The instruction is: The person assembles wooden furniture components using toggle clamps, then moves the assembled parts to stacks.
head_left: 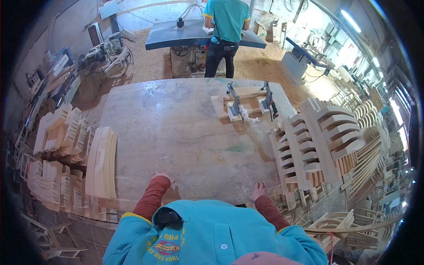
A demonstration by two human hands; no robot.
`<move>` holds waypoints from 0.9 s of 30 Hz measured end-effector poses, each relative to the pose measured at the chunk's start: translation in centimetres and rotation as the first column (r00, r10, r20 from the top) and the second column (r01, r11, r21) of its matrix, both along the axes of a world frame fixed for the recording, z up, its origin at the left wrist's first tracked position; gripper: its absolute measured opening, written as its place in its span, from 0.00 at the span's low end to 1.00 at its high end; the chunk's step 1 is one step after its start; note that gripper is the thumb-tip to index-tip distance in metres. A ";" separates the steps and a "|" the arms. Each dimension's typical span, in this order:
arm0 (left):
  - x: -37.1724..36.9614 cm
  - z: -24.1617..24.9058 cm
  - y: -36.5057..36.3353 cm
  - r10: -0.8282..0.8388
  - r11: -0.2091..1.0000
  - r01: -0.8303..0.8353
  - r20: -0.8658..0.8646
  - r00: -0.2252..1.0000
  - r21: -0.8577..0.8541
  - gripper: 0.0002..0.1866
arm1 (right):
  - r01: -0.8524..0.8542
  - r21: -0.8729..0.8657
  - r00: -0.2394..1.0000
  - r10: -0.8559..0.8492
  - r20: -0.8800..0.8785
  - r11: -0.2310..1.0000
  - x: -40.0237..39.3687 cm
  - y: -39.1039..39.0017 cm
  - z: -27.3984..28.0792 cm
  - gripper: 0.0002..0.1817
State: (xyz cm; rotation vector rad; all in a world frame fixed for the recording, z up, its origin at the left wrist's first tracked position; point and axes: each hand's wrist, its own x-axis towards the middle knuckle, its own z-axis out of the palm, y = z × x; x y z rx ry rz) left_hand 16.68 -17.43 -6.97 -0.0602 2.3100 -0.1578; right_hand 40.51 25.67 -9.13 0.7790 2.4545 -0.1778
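My left hand [163, 177] rests on the near part of a large wooden worktable [185, 128], its fingers extended and holding nothing I can see. Near the table's front edge, my right hand [259, 191] lies on the surface with fingers apart. Left of my left hand stands a row of curved wooden slats [101, 163]. To the right of my right hand are notched wooden strips [295, 154]. Farther off on the table sits a wooden jig [245, 102] with toggle clamps [234, 98] fixed to it.
Stacks of shaped wooden pieces [57, 176] line the left side. Curved wooden parts [342, 128] are piled at the right. Behind the table, a co-worker [227, 31] stands with their back to me at a machine with a dark table [163, 35]. Sawdust covers the floor.
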 end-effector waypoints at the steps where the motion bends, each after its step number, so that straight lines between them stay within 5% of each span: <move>1: 0.1 1.1 0.4 0.006 1.000 -0.006 0.010 1.000 0.001 0.41 | 0.013 -0.010 1.000 -0.013 0.016 1.000 -0.2 -0.6 1.5 0.50; 8: -0.8 -2.5 -0.3 -0.121 0.993 0.121 0.058 0.991 -0.010 0.38 | 0.011 0.022 0.997 -0.013 0.071 1.000 -0.6 -1.0 2.1 0.50; 27: 0.2 2.1 0.7 -0.071 0.997 0.071 0.040 0.997 0.003 0.38 | 0.007 0.011 0.999 -0.008 0.045 1.000 -0.4 0.2 -0.2 0.52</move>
